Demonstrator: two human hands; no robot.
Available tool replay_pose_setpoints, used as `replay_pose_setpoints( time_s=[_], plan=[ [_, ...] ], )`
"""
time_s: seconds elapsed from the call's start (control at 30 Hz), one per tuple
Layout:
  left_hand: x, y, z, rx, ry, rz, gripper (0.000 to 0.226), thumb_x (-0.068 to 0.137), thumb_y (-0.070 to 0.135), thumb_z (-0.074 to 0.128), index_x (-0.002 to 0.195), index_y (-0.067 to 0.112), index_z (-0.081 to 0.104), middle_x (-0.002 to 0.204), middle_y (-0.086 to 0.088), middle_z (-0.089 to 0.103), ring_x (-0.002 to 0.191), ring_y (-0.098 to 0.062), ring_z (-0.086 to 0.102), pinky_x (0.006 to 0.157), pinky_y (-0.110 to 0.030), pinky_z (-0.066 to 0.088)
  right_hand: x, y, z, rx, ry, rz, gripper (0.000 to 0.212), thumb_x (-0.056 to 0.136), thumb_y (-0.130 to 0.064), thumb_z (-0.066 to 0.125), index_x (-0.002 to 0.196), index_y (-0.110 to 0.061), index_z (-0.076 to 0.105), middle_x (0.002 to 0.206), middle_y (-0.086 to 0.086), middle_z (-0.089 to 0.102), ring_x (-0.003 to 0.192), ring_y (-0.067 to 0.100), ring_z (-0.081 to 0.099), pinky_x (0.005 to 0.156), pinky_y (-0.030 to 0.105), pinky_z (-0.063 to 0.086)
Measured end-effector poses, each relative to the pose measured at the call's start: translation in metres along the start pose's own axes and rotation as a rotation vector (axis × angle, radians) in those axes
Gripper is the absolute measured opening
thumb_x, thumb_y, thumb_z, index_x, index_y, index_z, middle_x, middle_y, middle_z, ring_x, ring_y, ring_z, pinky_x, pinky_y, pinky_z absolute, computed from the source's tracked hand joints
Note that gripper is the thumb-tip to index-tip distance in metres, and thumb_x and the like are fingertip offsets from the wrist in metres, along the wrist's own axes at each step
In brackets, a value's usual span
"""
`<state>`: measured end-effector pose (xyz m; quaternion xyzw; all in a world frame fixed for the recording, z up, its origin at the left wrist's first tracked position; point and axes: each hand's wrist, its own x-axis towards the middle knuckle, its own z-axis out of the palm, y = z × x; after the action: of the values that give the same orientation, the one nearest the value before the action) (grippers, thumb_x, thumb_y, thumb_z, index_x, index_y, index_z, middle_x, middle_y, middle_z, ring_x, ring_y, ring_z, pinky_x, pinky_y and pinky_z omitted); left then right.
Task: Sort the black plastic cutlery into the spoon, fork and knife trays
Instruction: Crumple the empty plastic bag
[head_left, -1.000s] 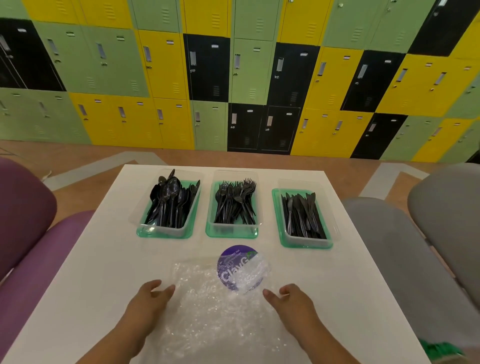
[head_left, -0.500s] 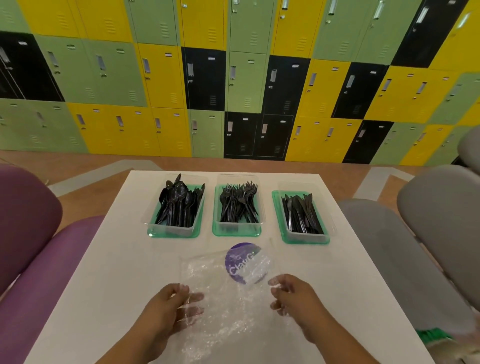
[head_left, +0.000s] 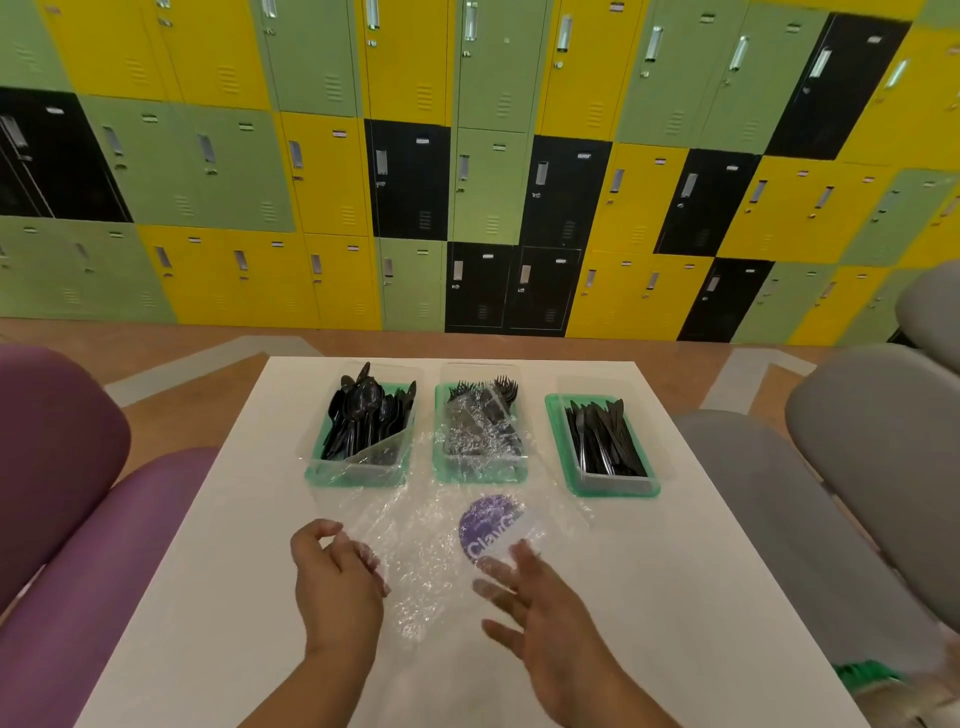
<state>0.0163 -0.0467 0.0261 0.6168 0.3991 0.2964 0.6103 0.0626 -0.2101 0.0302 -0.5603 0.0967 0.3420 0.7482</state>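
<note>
The clear plastic bag (head_left: 426, 551) is being held higher off the bench (head_left: 675, 597) than half a second ago, its far end now being draped across the fork tray (head_left: 480, 470) and a corner of the spoon tray (head_left: 358, 475). Its left edge is being pinched by the curled fingers (head_left: 363, 556) of the left hand (head_left: 337, 587). The right hand (head_left: 540, 608) is being kept flat and spread against the bag, gripping nothing. Black cutlery (head_left: 602, 441) is lying in those trays and the knife tray (head_left: 558, 447).

Glossy black cutlery (head_left: 366, 415); crinkly plastic bag (head_left: 421, 566)
</note>
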Motion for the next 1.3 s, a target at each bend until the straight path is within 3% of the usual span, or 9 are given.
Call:
replay_pose_setpoints(
  time_s=[0.17, 0.27, 0.47, 0.57, 0.7, 0.83, 1.0, 1.17, 1.3],
  plan=[
    [-0.008, 0.007, 0.006, -0.177, -0.020, -0.055, 0.007, 0.102, 0.021, 0.038, 0.108, 0.022, 0.041, 0.064, -0.011, 0.047, 0.050, -0.024, 0.046, 0.057, -0.034, 0.044, 0.002, -0.013, 0.024, 0.031, 0.086, -0.038, 0.013, 0.092, -0.015, 0.061, 0.104, -0.009, 0.063, 0.093, 0.008, 0.076, 0.083, 0.022, 0.071, 0.069, 0.030, 0.053],
    [0.002, 0.016, -0.001, -0.328, -0.035, -0.169, 0.021, 0.097, 0.034, 0.050, 0.105, 0.015, 0.049, 0.071, -0.010, 0.054, 0.058, -0.024, 0.052, 0.058, -0.032, 0.046, 0.000, -0.028, 0.018, -0.110, 0.066, -0.127, 0.013, 0.096, -0.006, 0.052, 0.104, -0.005, 0.063, 0.086, 0.009, 0.075, 0.070, 0.019, 0.070, 0.060, 0.025, 0.050],
    [0.022, 0.015, -0.017, -0.300, -0.058, -0.170, 0.018, 0.093, 0.015, 0.058, 0.087, -0.001, 0.061, 0.063, -0.012, 0.053, 0.056, -0.024, 0.055, 0.044, -0.018, 0.051, -0.007, -0.043, 0.000, -0.236, 0.013, -0.205, 0.015, 0.094, -0.002, 0.052, 0.101, -0.004, 0.065, 0.086, 0.011, 0.073, 0.077, 0.028, 0.072, 0.063, 0.025, 0.051],
    [0.028, 0.013, -0.024, -0.310, -0.107, -0.197, 0.028, 0.094, 0.027, 0.056, 0.084, 0.002, 0.064, 0.069, -0.011, 0.061, 0.063, -0.023, 0.059, 0.056, -0.024, 0.053, -0.010, -0.052, -0.006, -0.294, -0.029, -0.229, 0.016, 0.094, -0.002, 0.052, 0.101, -0.004, 0.067, 0.086, 0.012, 0.073, 0.073, 0.026, 0.072, 0.059, 0.023, 0.052],
    [0.051, 0.041, -0.035, -0.293, -0.406, -0.307, 0.047, 0.094, 0.050, 0.039, 0.098, 0.009, 0.063, 0.096, -0.011, 0.068, 0.088, -0.025, 0.064, 0.076, -0.034, 0.049, -0.013, -0.076, -0.014, -0.460, -0.134, -0.229, 0.015, 0.094, -0.004, 0.054, 0.099, -0.006, 0.068, 0.087, 0.012, 0.074, 0.073, 0.027, 0.072, 0.067, 0.028, 0.055],
    [0.054, 0.076, -0.035, 0.073, -0.779, -0.083, 0.069, 0.062, 0.062, 0.073, 0.107, 0.010, 0.066, 0.099, -0.009, 0.074, 0.090, -0.027, 0.070, 0.078, -0.034, 0.052, -0.013, -0.094, -0.017, -0.573, -0.232, -0.181, 0.013, 0.093, -0.004, 0.056, 0.098, -0.006, 0.068, 0.087, 0.014, 0.074, 0.073, 0.028, 0.071, 0.065, 0.029, 0.054],
    [0.047, 0.089, -0.024, 0.200, -0.792, -0.008, 0.016, 0.081, 0.013, 0.070, 0.097, 0.013, 0.075, 0.079, -0.011, 0.074, 0.061, -0.016, 0.068, 0.057, -0.028, 0.053, -0.008, -0.105, -0.023, -0.517, -0.222, -0.187, 0.020, 0.093, -0.003, 0.054, 0.111, -0.005, 0.064, 0.087, 0.020, 0.072, 0.068, 0.029, 0.068, 0.061, 0.028, 0.052],
    [0.042, 0.088, -0.023, 0.070, -0.833, -0.082, 0.019, 0.089, 0.001, 0.059, 0.101, 0.009, 0.070, 0.079, -0.019, 0.072, 0.056, -0.018, 0.065, 0.049, -0.021, 0.050, -0.005, -0.102, -0.029, -0.335, -0.183, -0.244, 0.020, 0.093, 0.002, 0.052, 0.099, -0.008, 0.068, 0.081, 0.020, 0.066, 0.060, 0.026, 0.062, 0.062, 0.031, 0.051],
    [0.045, 0.090, -0.028, 0.122, -0.872, -0.042, 0.018, 0.083, -0.009, 0.059, 0.079, 0.000, 0.073, 0.087, -0.018, 0.073, 0.063, -0.022, 0.066, 0.054, -0.025, 0.051, -0.003, -0.100, -0.032, -0.295, -0.127, -0.275, 0.033, 0.085, 0.019, 0.046, 0.071, -0.004, 0.065, 0.076, 0.014, 0.067, 0.063, 0.023, 0.063, 0.059, 0.027, 0.054]
  ],
)
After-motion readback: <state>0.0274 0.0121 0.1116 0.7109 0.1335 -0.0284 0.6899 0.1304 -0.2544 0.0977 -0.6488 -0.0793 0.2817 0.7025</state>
